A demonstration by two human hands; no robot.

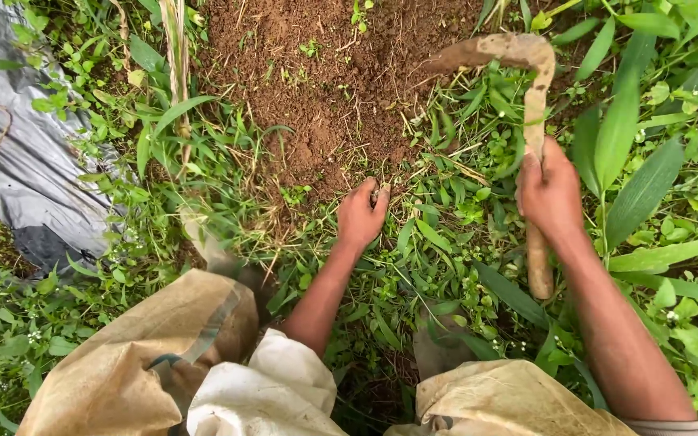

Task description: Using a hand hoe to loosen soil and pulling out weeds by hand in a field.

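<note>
Closest to the camera are the person's knees in dusty tan trousers (135, 363), crouched low among the weeds, with a pale cloth (272, 391) bunched between them. Just past them the left hand (361, 214) reaches down to the edge of the greenery, its fingers curled tight around a small tuft of weeds (379, 194) right where the leaves meet bare ground. The right hand (551, 194) is wrapped fully around the wooden handle of a hand hoe (527, 105), the shaft running down past the wrist and the curved, mud-caked head hooking leftward over the plants, lifted just clear of them. Beyond both hands lies a patch of loose brown soil (317, 81), already stripped of growth, and off to the left a sheet of grey plastic (18, 153) lies over the ground. Broad green leaves (632, 161) stand to the right of the tool. The risk I see is closeness: the hoe's head hangs not far from the gripping left hand, so a misjudged stroke could catch the knuckles, or slice the broad-leaved plants nearby.
</note>
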